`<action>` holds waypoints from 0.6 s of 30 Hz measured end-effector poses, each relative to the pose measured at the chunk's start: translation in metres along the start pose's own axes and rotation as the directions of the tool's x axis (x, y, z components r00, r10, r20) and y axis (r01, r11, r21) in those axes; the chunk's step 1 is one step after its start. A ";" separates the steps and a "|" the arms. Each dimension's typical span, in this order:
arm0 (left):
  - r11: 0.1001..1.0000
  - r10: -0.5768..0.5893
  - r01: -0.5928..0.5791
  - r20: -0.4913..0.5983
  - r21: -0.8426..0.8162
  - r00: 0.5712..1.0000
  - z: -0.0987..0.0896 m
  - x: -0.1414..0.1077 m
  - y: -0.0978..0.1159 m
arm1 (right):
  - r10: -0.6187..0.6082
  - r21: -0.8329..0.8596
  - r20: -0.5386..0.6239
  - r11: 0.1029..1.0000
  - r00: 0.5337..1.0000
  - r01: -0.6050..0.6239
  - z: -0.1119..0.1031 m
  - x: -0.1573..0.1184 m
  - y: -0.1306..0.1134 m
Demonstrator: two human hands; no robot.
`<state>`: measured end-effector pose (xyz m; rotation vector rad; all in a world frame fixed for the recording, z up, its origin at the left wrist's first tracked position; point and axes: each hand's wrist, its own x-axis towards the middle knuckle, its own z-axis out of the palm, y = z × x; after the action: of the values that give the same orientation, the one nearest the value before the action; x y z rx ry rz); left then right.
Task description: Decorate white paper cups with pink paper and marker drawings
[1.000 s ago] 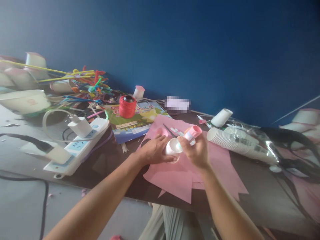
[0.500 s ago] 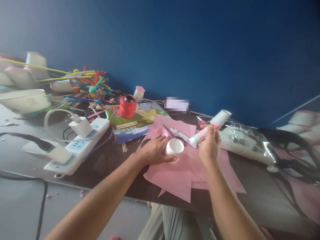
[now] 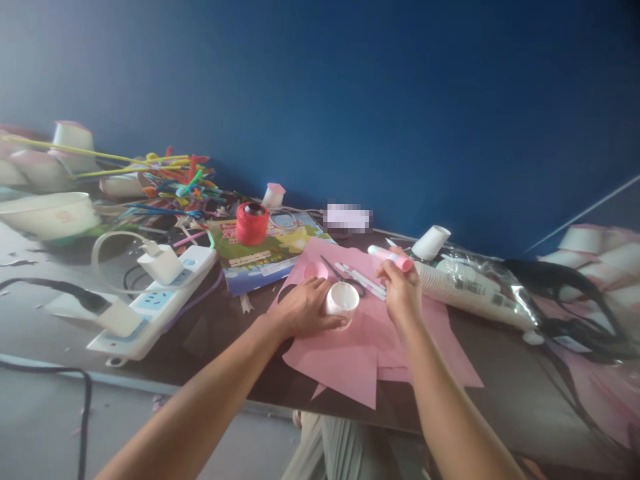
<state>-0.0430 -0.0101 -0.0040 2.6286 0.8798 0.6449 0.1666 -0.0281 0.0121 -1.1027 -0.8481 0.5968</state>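
My left hand [image 3: 306, 308] is closed around the side of a small white paper cup [image 3: 345, 298] with its round end facing up. Beneath the cup lie overlapping pink paper sheets [image 3: 340, 370]. My right hand [image 3: 403, 292] grips a pink and white glue stick [image 3: 389, 257], raised above the sheets and apart from the cup; its pink end points right. Dark scissors [image 3: 334, 268] and several slim white pens [image 3: 366, 280] rest on the paper between the hands. Another white cup [image 3: 431, 243] stands tilted just behind my right hand.
A plastic-wrapped stack of cups [image 3: 465, 287] lies at right, beside a black strap [image 3: 565, 287]. On the left are a power strip [image 3: 155, 300], a booklet [image 3: 270, 250] with a red thread spool [image 3: 252, 225], colourful pipe cleaners [image 3: 185, 180] and a white bowl [image 3: 50, 215]. A blue wall rises behind.
My right hand has turned the glue stick, so its pink end now faces right and toward me. The left hand still holds the cup. The view has shifted slightly.
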 end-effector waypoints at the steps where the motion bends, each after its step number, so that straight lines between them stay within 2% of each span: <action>1: 1.000 0.006 -0.006 -0.005 0.000 1.000 0.000 0.000 0.000 | -0.018 0.000 0.018 1.000 1.000 0.018 0.000 0.000 0.002; 4: 0.999 0.043 -0.042 -0.030 0.017 0.999 0.000 -0.001 0.001 | -0.045 0.087 0.068 0.995 0.997 0.039 0.002 0.001 0.005; 7: 0.996 0.077 -0.074 -0.060 0.046 0.995 0.000 -0.001 0.001 | -0.023 0.118 0.047 0.993 0.999 0.017 0.004 0.001 0.006; 11: 0.994 0.096 -0.092 -0.097 0.053 0.991 0.003 -0.001 0.001 | -0.035 -0.151 0.051 0.988 0.998 0.042 0.004 0.002 0.000; 14: 0.993 0.108 -0.102 -0.122 0.054 0.987 0.005 -0.001 0.000 | -0.101 -0.322 0.113 0.937 0.988 0.133 0.005 0.005 -0.004; 18: 0.994 0.104 -0.099 -0.124 0.051 0.987 0.006 -0.001 0.000 | -0.201 -0.441 0.217 0.853 0.955 0.279 0.010 0.020 0.000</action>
<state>-0.0409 -0.0112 -0.0094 2.7115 0.8076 0.8353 0.1689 -0.0075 0.0202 -1.3661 -1.2998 0.2732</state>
